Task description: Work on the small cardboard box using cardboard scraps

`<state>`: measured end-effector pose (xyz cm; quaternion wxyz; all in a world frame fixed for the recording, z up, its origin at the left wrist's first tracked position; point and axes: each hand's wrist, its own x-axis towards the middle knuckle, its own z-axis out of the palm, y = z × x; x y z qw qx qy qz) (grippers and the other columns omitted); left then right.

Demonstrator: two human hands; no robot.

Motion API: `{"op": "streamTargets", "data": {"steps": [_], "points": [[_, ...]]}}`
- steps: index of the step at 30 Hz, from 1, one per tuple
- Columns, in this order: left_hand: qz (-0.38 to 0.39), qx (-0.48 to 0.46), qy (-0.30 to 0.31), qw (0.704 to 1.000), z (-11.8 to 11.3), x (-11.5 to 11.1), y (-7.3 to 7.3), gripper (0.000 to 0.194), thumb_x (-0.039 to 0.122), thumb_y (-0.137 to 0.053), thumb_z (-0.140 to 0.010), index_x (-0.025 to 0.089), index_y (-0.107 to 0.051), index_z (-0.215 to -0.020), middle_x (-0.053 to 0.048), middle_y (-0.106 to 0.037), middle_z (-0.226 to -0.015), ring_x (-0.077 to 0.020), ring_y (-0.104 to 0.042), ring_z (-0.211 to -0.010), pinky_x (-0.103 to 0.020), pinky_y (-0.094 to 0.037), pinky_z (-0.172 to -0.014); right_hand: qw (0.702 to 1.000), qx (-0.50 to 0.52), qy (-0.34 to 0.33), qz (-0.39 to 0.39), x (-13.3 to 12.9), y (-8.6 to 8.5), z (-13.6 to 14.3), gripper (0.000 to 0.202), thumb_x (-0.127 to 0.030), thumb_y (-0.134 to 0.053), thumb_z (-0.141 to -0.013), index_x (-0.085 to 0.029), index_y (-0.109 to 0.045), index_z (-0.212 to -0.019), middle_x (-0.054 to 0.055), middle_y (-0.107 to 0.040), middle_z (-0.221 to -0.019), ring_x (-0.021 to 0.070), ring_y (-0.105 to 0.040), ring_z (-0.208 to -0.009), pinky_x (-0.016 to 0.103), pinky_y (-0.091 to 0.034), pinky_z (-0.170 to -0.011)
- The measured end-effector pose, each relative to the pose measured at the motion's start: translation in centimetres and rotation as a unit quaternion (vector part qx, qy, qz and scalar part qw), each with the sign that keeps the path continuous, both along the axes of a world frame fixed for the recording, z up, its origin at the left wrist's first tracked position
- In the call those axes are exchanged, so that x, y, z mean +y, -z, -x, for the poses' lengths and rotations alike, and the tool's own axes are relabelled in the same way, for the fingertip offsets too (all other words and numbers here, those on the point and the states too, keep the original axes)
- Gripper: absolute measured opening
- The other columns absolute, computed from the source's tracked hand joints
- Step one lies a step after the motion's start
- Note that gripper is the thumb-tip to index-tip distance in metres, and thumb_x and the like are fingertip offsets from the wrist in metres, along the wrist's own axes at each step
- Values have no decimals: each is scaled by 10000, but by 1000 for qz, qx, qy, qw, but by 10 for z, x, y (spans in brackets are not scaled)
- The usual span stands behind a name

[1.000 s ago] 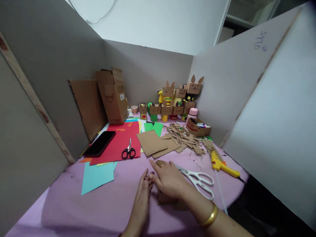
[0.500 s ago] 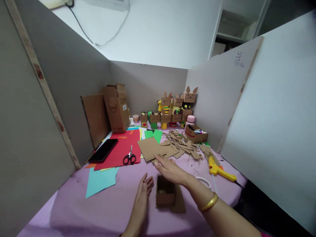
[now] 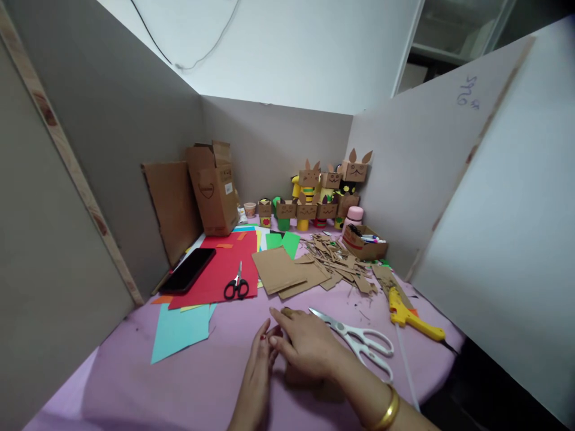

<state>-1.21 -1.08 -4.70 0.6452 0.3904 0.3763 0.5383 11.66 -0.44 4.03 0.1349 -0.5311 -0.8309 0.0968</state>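
Two hands [image 3: 287, 353] on one cardboard box [image 3: 299, 376], two scissors [image 3: 354, 338]

We are seeing white-handled scissors [image 3: 359, 338] lying right of our right hand [image 3: 305, 344], flat brown cardboard sheets [image 3: 283, 272] lying behind it.

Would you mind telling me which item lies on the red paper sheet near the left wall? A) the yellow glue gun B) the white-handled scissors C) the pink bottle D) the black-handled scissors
D: the black-handled scissors lie on the red paper sheet, while the white-handled scissors and the yellow glue gun rest on the purple tabletop further right.
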Motion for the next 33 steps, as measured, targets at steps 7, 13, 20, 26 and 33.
{"op": "streamTargets", "data": {"steps": [7, 13, 20, 26, 33], "points": [[-23, 9, -8, 1000, 0, -2, -8, 711, 633, -465, -828, 193, -324, -1369, -170, -334, -1482, -291, -336, -1354, -438, -287, -1112, 999, -12, -33, 10, -3, -1, -3, 499, -391, -386, -903, -188, -426, -1358, 133, -642, -1184, 300, -625, -1010, 410, -471, -812], [-36, 18, -28, 999, 2, -2, -7, 651, 608, -407, -868, 205, -309, -1370, -156, -314, -1492, -276, -332, -1357, -418, -327, -1090, 998, 5, -58, 16, -4, -2, -3, 538, -370, -400, -899, -173, -378, -1399, 156, -596, -1264, 321, -597, -1075, 457, -458, -873], [-58, 82, -36, 994, 1, -2, -10, 691, 625, -326, -878, 146, -274, -1374, -217, -376, -1431, -274, -393, -1319, -443, -342, -1078, 995, 71, -57, 49, -1, 1, -7, 663, -514, -351, -920, -138, -253, -1457, 213, -315, -1490, 352, -283, -1357, 622, -183, -1054], [-130, 240, -65, 960, 2, -1, -32, 721, 617, -210, -884, 87, -284, -1366, -222, -341, -1458, -270, -357, -1341, -468, -287, -1106, 969, 211, -49, 121, 8, -1, -18, 712, -626, -174, -921, -188, -146, -1482, 136, -201, -1543, 261, -169, -1414, 598, -54, -1102], [-275, 508, 10, 816, -38, -10, -67, 626, 435, -310, -893, 54, -352, -1389, -189, -264, -1513, -300, -176, -1412, -559, -98, -1128, 889, 451, 42, 71, 6, -14, -48, 816, -707, -132, -874, -151, -221, -1465, 131, -233, -1539, 185, -234, -1398, 399, -131, -1141]]}}
